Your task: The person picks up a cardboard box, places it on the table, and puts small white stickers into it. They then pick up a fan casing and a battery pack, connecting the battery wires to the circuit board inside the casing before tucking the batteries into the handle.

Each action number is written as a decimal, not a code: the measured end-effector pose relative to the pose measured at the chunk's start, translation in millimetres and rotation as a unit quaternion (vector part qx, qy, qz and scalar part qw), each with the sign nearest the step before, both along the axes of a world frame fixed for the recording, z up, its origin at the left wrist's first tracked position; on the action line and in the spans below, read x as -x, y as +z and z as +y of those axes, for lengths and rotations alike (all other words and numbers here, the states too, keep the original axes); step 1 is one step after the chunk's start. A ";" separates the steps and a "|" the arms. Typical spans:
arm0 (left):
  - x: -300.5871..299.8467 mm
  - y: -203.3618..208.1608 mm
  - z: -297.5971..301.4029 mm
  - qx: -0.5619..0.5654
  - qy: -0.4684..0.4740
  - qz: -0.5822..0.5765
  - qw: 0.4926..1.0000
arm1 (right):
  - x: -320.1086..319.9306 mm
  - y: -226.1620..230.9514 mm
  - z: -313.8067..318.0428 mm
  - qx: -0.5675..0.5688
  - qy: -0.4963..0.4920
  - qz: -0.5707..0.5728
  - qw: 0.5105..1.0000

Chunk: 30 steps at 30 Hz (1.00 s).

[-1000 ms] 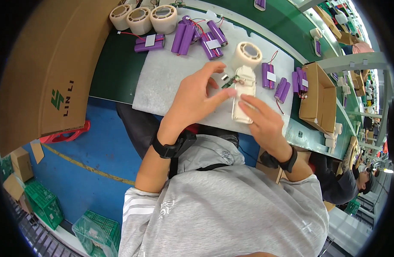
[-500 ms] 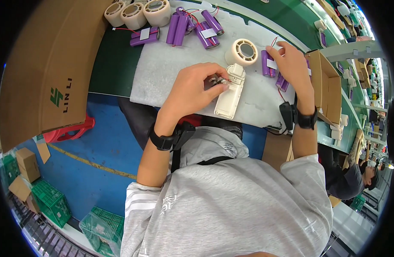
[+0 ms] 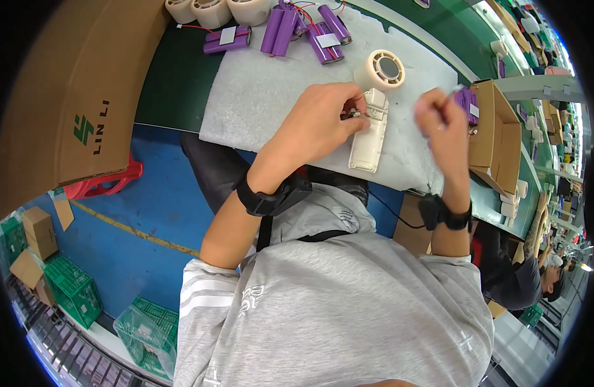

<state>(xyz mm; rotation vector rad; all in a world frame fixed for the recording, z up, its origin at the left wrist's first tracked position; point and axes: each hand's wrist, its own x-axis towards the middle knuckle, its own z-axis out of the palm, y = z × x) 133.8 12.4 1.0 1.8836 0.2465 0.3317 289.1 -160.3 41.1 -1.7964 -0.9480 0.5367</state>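
Note:
My left hand (image 3: pixel 323 119) is closed in a pinch on a small silvery part (image 3: pixel 354 114), which its fingers mostly cover. That pinch is at the upper left side of a long cream plastic shell (image 3: pixel 369 143) lying on the foam mat. My right hand (image 3: pixel 442 122) is raised at the mat's right side, fingers curled and blurred by motion; whether they grip anything is unclear. Just beyond it are purple battery cells (image 3: pixel 466 103) with a white label, beside the open carton. A round cream fan-like housing (image 3: pixel 386 68) stands beyond the shell's top end.
Several purple battery packs with red wires (image 3: pixel 281 31) lie along the mat's (image 3: pixel 245 97) far side. Round cream housings (image 3: pixel 210 13) stand at far left. A tall brown carton (image 3: pixel 71 97) borders the table's left; an open carton (image 3: pixel 494 135) stands right. Another person (image 3: pixel 516 277) sits farther right.
My right hand has lifted from the battery packs at the mat's right, which no longer lie there; purple cells now show near the open carton. My left hand still pinches the part by the shell.

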 end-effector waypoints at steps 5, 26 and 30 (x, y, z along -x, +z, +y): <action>2.1 -5.9 4.3 0.100 -0.032 0.008 0.994 | 47.5 -10.7 18.6 0.081 0.054 -0.195 0.976; 0.6 -18.6 1.0 -0.088 0.038 -0.172 0.980 | 58.9 -17.6 26.9 0.063 -0.021 -0.168 0.984; 1.5 -16.3 -6.3 -0.079 0.063 -0.146 0.984 | 58.0 -19.7 25.2 0.059 -0.025 -0.160 0.985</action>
